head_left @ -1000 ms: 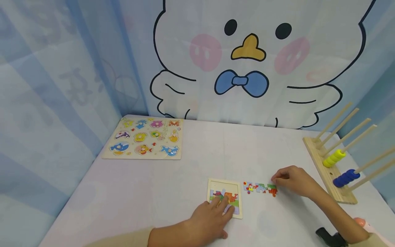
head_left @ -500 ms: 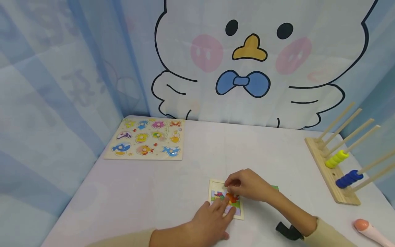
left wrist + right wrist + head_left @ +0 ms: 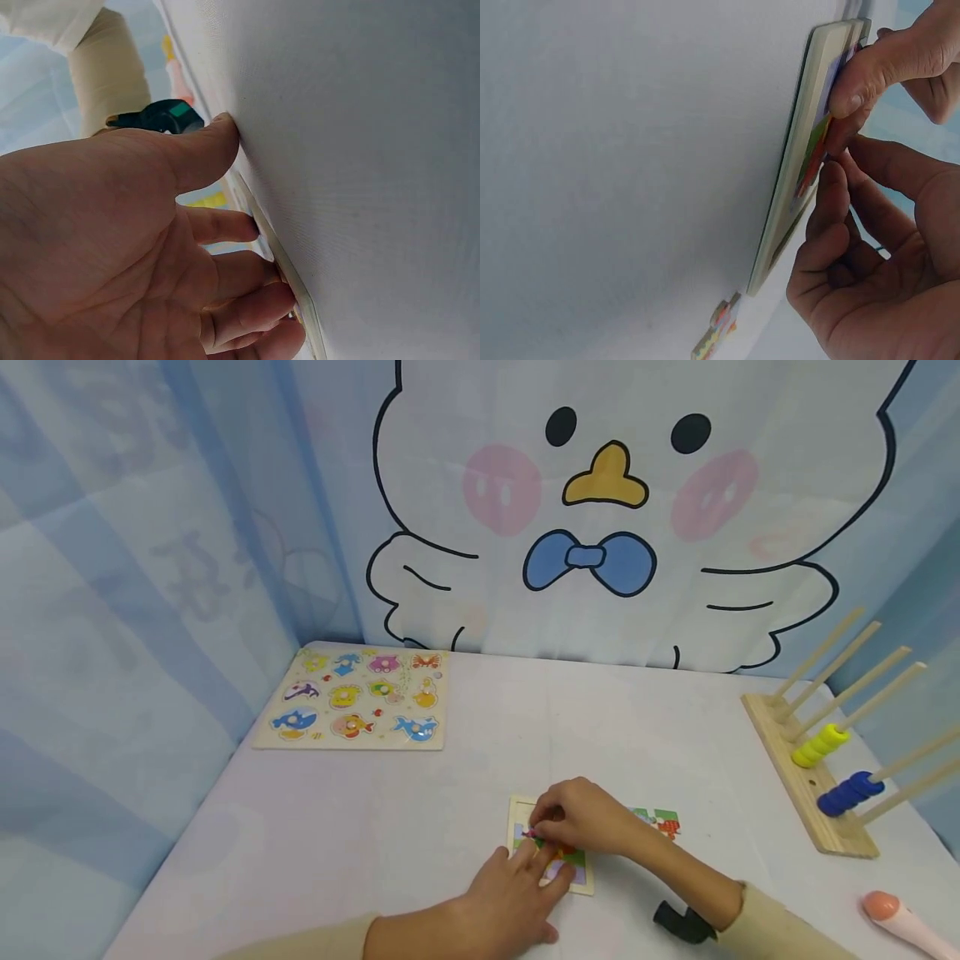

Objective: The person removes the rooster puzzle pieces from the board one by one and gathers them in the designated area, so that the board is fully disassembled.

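A small jigsaw puzzle in a pale wooden frame [image 3: 522, 802] lies at the front middle of the table. My left hand [image 3: 510, 893] rests with spread fingers on its lower part; in the left wrist view, several fingertips sit at the frame edge [image 3: 289, 259]. Over the puzzle's upper part, my right hand [image 3: 588, 818] pinches at a picture piece with thumb and forefinger, beside a pink printed patch [image 3: 529, 833]. The pinched piece is mostly hidden by fingers. Loose jigsaw pieces [image 3: 666, 822] lie right of the frame, partly behind the right forearm.
A wooden peg puzzle board [image 3: 386, 702] with sea animals lies at the back left. On the right stands a wooden rack with pegs [image 3: 810, 777], carrying yellow and blue rings. A pink stick with an orange head [image 3: 881, 906] lies front right. A black device [image 3: 682, 924] sits by the right wrist.
My right hand has moved left from the loose pieces to the framed puzzle, then slightly further left and down over it. My left hand has stayed on the puzzle.
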Motion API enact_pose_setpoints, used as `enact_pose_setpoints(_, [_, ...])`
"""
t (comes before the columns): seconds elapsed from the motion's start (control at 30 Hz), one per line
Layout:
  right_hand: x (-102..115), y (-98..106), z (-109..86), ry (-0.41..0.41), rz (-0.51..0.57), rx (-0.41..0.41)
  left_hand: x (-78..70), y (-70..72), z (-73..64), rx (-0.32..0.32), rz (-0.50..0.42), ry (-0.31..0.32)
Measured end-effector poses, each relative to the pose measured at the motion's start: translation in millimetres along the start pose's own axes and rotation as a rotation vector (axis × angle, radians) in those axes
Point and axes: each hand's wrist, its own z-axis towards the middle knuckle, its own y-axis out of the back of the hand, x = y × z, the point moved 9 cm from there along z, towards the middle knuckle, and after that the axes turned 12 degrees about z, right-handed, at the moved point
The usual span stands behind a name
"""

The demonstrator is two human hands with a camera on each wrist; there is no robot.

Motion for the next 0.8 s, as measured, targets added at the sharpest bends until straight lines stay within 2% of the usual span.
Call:
enact_pose_setpoints(0.23, [-8,-4,2.3,-0.044,0.069,-0.002,1.4,-0.4,1.9,0.000,-0.004,0.006])
enact_pose_setpoints(0.43, [-12,-5,2.6,-0.074,0.083,-0.023,1.8,-0.8,3.6,0.000,-0.009,0.008])
enact_pose_setpoints(0.8, [-8,-4,0.5,-0.066,0.097,-0.056,2.9,1.9,1.1,-0.047,0.002,0.000])
